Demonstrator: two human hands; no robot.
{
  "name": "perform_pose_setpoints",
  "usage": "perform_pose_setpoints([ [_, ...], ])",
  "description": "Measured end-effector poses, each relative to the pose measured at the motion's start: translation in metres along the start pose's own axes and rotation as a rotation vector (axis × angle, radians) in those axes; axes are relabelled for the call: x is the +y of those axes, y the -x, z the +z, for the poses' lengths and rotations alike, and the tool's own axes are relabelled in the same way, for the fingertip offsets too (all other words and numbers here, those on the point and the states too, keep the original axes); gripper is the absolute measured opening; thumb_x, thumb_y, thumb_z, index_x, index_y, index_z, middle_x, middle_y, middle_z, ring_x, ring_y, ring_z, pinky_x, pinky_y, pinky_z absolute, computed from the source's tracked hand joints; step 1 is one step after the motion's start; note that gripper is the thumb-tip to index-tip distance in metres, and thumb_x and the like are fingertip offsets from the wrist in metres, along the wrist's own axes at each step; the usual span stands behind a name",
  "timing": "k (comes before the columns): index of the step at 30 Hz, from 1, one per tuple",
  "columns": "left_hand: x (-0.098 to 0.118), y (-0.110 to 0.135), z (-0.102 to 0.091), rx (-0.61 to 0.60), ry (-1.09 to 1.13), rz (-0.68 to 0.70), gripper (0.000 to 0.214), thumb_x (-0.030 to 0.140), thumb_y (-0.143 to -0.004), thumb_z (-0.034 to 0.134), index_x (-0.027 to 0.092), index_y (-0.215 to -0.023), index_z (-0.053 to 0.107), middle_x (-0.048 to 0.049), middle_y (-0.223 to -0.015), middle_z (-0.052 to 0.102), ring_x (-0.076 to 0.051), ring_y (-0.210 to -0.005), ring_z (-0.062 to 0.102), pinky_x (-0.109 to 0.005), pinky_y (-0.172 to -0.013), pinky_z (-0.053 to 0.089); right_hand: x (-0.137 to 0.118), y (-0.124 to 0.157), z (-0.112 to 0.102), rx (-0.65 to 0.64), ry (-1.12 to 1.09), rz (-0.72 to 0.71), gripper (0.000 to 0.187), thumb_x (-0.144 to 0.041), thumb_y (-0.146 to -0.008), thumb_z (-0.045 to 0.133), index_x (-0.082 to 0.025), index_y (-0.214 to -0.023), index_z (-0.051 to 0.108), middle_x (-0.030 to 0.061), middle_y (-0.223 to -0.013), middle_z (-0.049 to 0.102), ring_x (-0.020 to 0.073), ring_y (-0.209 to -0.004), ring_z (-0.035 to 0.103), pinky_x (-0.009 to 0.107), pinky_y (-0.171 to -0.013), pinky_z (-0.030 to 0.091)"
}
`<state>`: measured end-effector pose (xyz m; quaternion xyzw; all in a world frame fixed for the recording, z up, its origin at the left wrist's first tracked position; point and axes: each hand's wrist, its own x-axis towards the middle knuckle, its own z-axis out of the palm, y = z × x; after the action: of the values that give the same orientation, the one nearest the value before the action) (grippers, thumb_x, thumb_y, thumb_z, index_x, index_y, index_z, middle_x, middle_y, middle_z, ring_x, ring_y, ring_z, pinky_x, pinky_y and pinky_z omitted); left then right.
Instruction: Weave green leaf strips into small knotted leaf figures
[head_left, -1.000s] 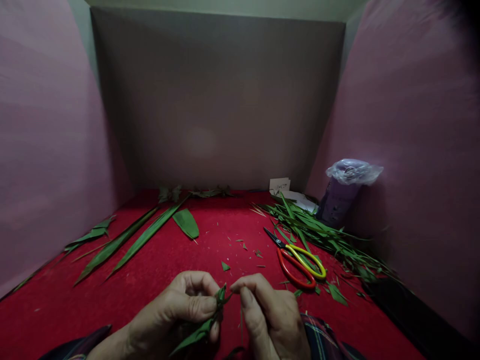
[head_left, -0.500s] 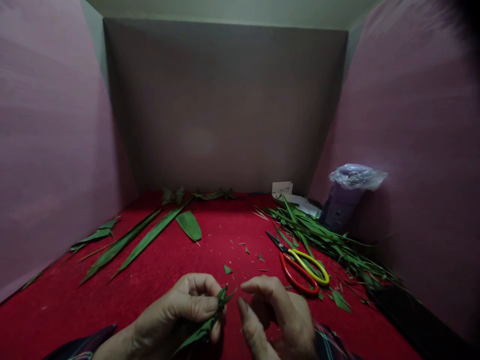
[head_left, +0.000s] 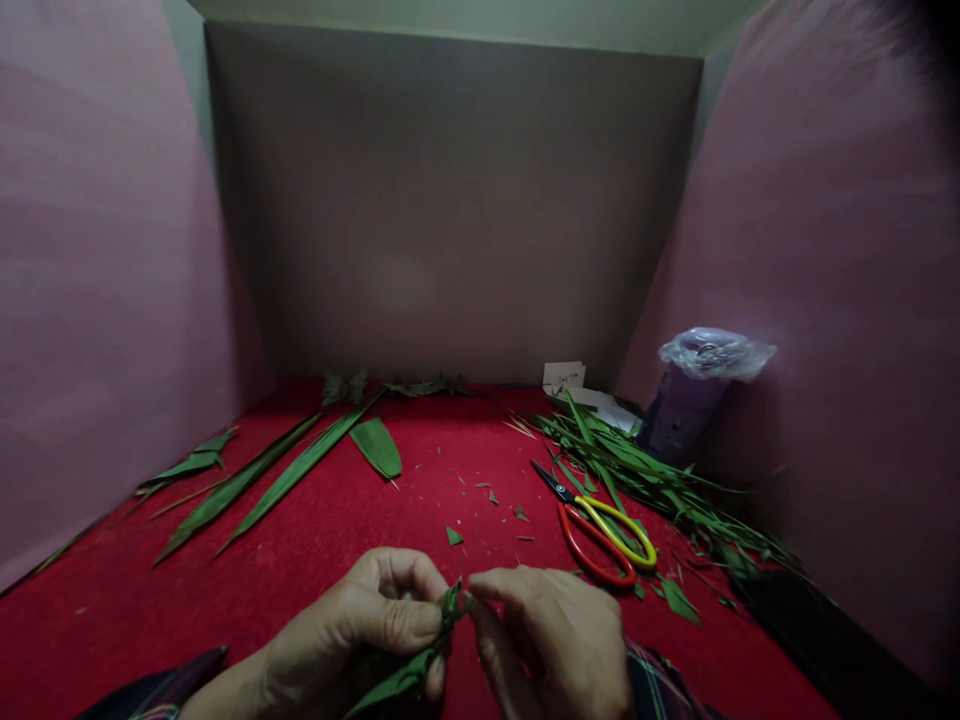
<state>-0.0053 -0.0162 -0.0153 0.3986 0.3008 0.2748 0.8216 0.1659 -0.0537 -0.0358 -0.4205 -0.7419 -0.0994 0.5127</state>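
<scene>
My left hand (head_left: 382,625) is closed around a folded green leaf (head_left: 409,675), with the thumb pressed on it near its narrow upper end. The leaf's long blade slants down toward the bottom of the view, and the palm hides part of it. Close by on the right, my right hand (head_left: 551,635) pinches a thin end of the same leaf between thumb and forefinger. Scissors (head_left: 596,530) with one red and one yellow handle lie beyond my right hand, their dark blades pointing away to the left.
Long green leaves (head_left: 292,480) and a short, broad leaf piece (head_left: 376,447) lie on the red cloth (head_left: 315,560) at left. A pile of leaf strips (head_left: 637,465) is at right, before a purple container (head_left: 682,400) topped with clear plastic. A white card (head_left: 564,375) stands behind. Leaf scraps are scattered about.
My right hand has moved left to the leaf, and its thumb and forefinger have closed on the thin end. My left hand keeps its grip.
</scene>
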Motion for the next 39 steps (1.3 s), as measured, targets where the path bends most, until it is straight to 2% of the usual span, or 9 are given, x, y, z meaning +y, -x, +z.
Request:
perform_pose_setpoints([
  [4,-0.004,0.001,-0.001,0.030,0.019,0.007,0.007,0.018,-0.066,0.071,0.012,-0.066,0.067,-0.0077,-0.048,0.069,-0.012,-0.038,0.056,-0.020,-0.041,0.040,0.002,-0.001,-0.001,0.017,-0.047,-0.054,0.007,-0.014,-0.083,0.056,-0.018,-0.081,0.062,-0.0027,-0.053,0.062,0.0104,-0.042,0.055,0.023,-0.046,0.035],
  [6,-0.006,0.001,-0.001,0.059,0.026,0.003,0.004,0.016,-0.067,0.069,0.013,-0.067,0.066,-0.0068,-0.048,0.069,-0.013,-0.039,0.058,-0.020,-0.042,0.040,0.001,-0.001,-0.001,0.039,-0.096,-0.021,0.008,-0.013,-0.081,0.056,-0.018,-0.081,0.063,-0.0030,-0.053,0.062,0.0098,-0.042,0.055,0.022,-0.046,0.035],
  [10,-0.005,0.001,-0.001,0.065,0.011,0.003,0.006,0.015,-0.064,0.071,0.014,-0.068,0.066,-0.0058,-0.049,0.070,-0.013,-0.040,0.059,-0.020,-0.041,0.040,-0.007,0.004,0.004,0.114,-0.110,0.195,0.009,-0.017,-0.079,0.058,-0.021,-0.076,0.065,-0.0055,-0.046,0.051,0.0099,-0.038,0.044,0.023,-0.044,0.032],
  [16,-0.002,-0.002,-0.001,-0.042,-0.032,0.030,0.011,0.021,-0.063,0.075,0.014,-0.067,0.069,-0.0070,-0.050,0.071,-0.011,-0.038,0.056,-0.019,-0.042,0.038,-0.016,0.010,0.012,0.034,-0.390,0.598,0.023,-0.034,-0.081,0.054,-0.018,-0.068,0.063,-0.0085,-0.047,0.025,0.0083,-0.039,0.023,0.024,-0.040,0.016],
  [21,-0.002,-0.002,-0.003,0.001,-0.031,0.073,0.012,0.021,-0.062,0.078,0.015,-0.067,0.069,-0.0063,-0.053,0.071,-0.011,-0.041,0.057,-0.019,-0.042,0.037,-0.018,0.010,0.012,0.043,-0.454,0.728,0.024,-0.039,-0.079,0.057,-0.018,-0.068,0.063,-0.0063,-0.048,0.034,0.0090,-0.043,0.029,0.024,-0.044,0.019],
  [26,0.002,0.003,0.003,0.089,-0.131,0.312,0.016,0.028,-0.061,0.080,0.016,-0.063,0.070,-0.0018,-0.055,0.064,-0.009,-0.044,0.052,-0.020,-0.043,0.036,-0.017,0.006,0.009,0.067,-0.654,0.832,0.027,-0.046,-0.079,0.057,-0.020,-0.072,0.062,-0.0051,-0.049,0.038,0.0106,-0.047,0.035,0.022,-0.047,0.027],
  [31,0.003,0.009,0.008,0.268,-0.500,0.637,0.007,0.025,-0.069,0.074,0.019,-0.067,0.074,0.0007,-0.061,0.053,-0.012,-0.057,0.049,-0.022,-0.051,0.041,-0.018,0.001,0.006,-0.038,-0.794,0.872,0.032,-0.049,-0.077,0.060,-0.018,-0.068,0.064,-0.0020,-0.055,0.048,0.0093,-0.049,0.038,0.021,-0.046,0.025],
  [35,0.003,0.011,0.009,0.218,-0.877,0.950,0.010,0.013,-0.075,0.066,0.021,-0.075,0.071,0.0003,-0.057,0.056,-0.015,-0.063,0.047,-0.025,-0.056,0.042,-0.020,0.002,0.005,-0.049,-0.859,0.880,0.034,-0.051,-0.074,0.062,-0.018,-0.077,0.068,0.0036,-0.068,0.060,0.0135,-0.059,0.050,0.022,-0.048,0.030],
  [39,0.007,0.012,0.012,0.190,-1.156,1.151,0.018,0.002,-0.074,0.062,0.020,-0.077,0.066,0.0008,-0.058,0.062,-0.016,-0.066,0.047,-0.026,-0.062,0.043,-0.020,0.004,0.006,-0.053,-0.866,0.871,0.032,-0.049,-0.073,0.064,-0.018,-0.079,0.067,0.0006,-0.061,0.056,0.0110,-0.053,0.045,0.022,-0.050,0.030],
])
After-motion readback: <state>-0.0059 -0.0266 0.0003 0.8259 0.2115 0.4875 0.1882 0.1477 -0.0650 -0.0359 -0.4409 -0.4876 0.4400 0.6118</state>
